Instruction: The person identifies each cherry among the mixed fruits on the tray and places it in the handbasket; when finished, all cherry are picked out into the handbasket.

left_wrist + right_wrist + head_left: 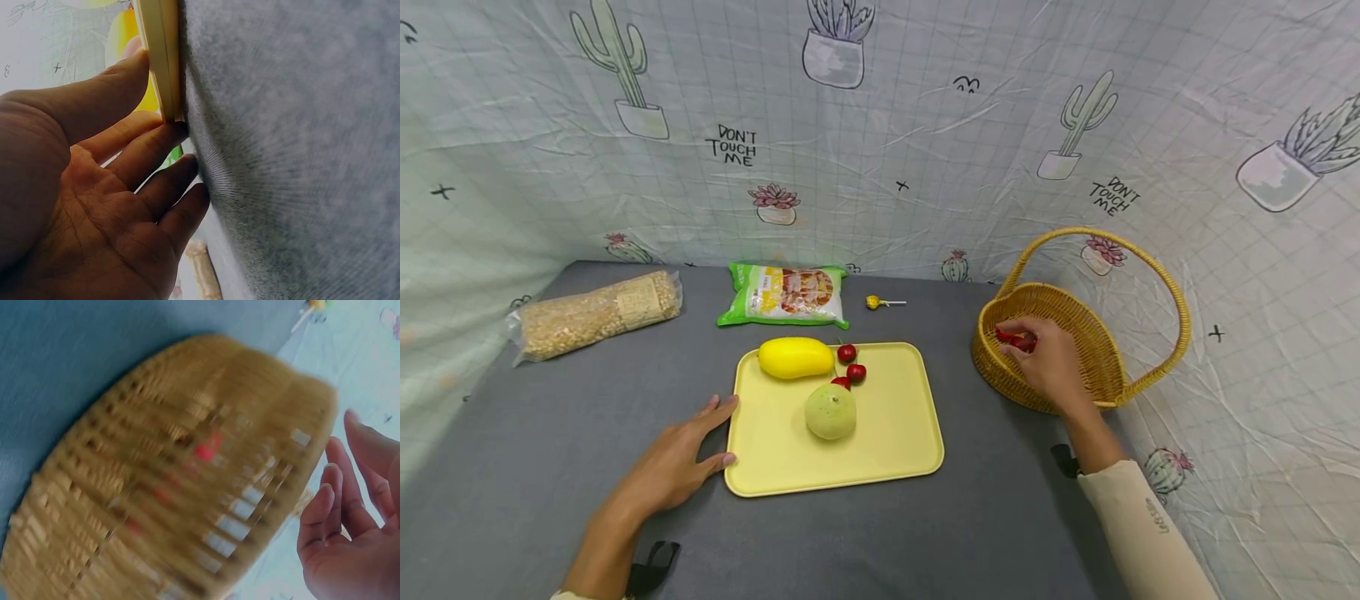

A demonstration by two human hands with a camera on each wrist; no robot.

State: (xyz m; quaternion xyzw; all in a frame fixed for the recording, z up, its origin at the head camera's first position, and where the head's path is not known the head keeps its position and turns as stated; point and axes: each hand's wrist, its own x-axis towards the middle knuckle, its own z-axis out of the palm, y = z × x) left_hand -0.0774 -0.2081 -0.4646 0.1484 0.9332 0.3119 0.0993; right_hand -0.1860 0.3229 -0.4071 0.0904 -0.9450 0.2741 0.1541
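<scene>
A yellow tray (887, 454) bears a yellow mango-like fruit (795, 357), several red cherries (856, 372) and a round pale green fruit (831, 412). At the tray's left edge is my left hand (673, 462), its thumb and fingers spread and touching the rim; the left wrist view shows thumb and fingertips against the tray's side (164, 56). My right hand (1051, 362) hangs over the wicker basket (1011, 383), fingers loosely bent and nothing seen between them. Red fruit (1024, 342) lies in the basket beside those fingertips, and shows blurred through the weave in the right wrist view.
Behind the tray lie a bag of pale kernels (598, 315), a green and white snack packet (786, 296) and a yellow lollipop (883, 302). The basket's tall handle (1183, 321) arches up on the right. A printed cloth (880, 167) hangs behind the grey table (985, 533).
</scene>
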